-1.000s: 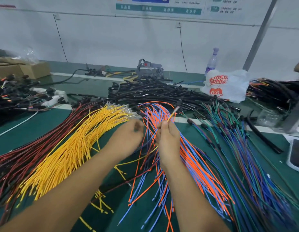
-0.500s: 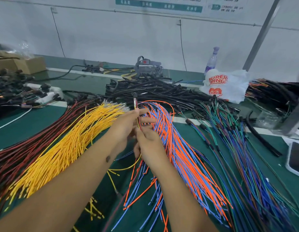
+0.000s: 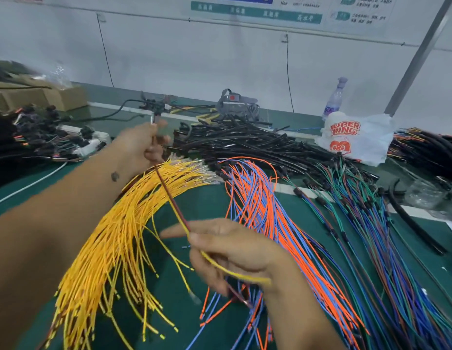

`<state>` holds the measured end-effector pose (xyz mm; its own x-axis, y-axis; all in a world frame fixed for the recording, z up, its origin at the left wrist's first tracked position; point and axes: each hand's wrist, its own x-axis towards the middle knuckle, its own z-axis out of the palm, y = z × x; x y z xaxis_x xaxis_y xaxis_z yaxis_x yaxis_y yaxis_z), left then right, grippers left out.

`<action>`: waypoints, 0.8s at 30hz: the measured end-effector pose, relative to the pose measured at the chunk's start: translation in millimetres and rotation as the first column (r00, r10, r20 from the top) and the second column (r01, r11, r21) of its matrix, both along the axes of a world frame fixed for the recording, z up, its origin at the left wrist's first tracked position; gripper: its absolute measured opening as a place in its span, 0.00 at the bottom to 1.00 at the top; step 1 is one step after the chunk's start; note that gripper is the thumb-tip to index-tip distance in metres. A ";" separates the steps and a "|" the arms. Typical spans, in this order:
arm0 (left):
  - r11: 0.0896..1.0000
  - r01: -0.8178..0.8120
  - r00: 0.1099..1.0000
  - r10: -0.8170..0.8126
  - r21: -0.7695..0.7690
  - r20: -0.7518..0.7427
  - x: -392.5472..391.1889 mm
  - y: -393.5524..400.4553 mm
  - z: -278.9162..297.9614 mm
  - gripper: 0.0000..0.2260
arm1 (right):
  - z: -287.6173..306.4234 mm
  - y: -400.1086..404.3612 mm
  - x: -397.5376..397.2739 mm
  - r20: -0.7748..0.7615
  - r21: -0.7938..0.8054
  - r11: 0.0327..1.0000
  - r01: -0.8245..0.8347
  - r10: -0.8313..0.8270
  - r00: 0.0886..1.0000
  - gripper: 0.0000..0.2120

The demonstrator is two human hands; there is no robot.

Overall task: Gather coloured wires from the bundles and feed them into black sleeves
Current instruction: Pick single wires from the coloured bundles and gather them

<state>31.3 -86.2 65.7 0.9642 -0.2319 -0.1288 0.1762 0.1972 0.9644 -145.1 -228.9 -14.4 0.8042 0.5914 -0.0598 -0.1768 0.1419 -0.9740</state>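
Observation:
My left hand is raised above the yellow wire bundle and grips the top ends of a few gathered wires, a yellow and a dark red one. These wires run taut down to my right hand, which pinches them lower down; their tails hang past my palm. The orange and blue wire bundle lies right of my hands. Black sleeves are piled at the back centre. A dark red bundle is mostly hidden under my left arm.
Green, blue and purple wires with black connectors fan out on the right. A white plastic bag and a bottle stand behind them. Cardboard boxes and finished black harnesses sit at the left. A loose black tube lies far right.
My hands were close together over the orange and blue bundle. They have drawn apart: the left rose up and back, the right dropped toward me, stretching the gathered wires between them.

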 end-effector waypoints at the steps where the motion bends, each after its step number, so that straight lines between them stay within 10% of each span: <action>1: 0.995 -0.012 0.999 0.009 0.097 0.037 2.7 4.9 0.2 0.08 | 3.2 -2.3 -3.8 -0.030 -0.015 0.990 -0.138 0.137 0.990 0.18; 3: 0.956 0.047 0.995 -0.070 0.291 0.071 2.8 11.4 -3.9 0.09 | 6.0 -4.8 -3.8 -0.048 -0.051 0.987 -0.154 0.151 0.987 0.19; 5: 0.888 0.195 0.973 -0.229 0.416 0.032 -7.1 9.5 -15.8 0.09 | 4.5 -2.1 3.8 -0.019 -0.055 0.982 0.179 -0.180 0.984 0.18; 8: 0.780 0.424 0.885 -0.464 0.460 -0.030 -35.6 -11.6 -44.2 0.13 | -6.5 -5.0 19.1 0.081 -0.058 0.645 0.762 -0.757 0.648 0.13; 13: 0.675 0.597 0.760 -0.649 0.433 -0.036 -73.5 -50.7 -85.1 0.14 | -18.0 -19.1 25.4 0.133 0.169 0.237 0.957 -0.967 0.216 0.07; 20: 0.699 0.644 0.740 -0.672 0.310 -0.021 -71.0 -60.7 -94.2 0.14 | -23.5 -25.1 30.0 0.281 0.082 0.224 0.971 -0.940 0.193 0.09; 24: 0.912 0.410 0.912 -0.410 -0.032 0.013 -54.6 -59.1 -92.7 0.15 | -30.9 -24.6 34.0 0.343 -0.038 0.202 0.979 -0.917 0.202 0.10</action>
<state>-23.3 -145.4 -26.9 0.7844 -0.6107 -0.1085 0.2425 0.1408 0.9599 -111.1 -253.5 -45.2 0.7436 -0.6390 0.1970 0.1365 -0.1433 -0.9802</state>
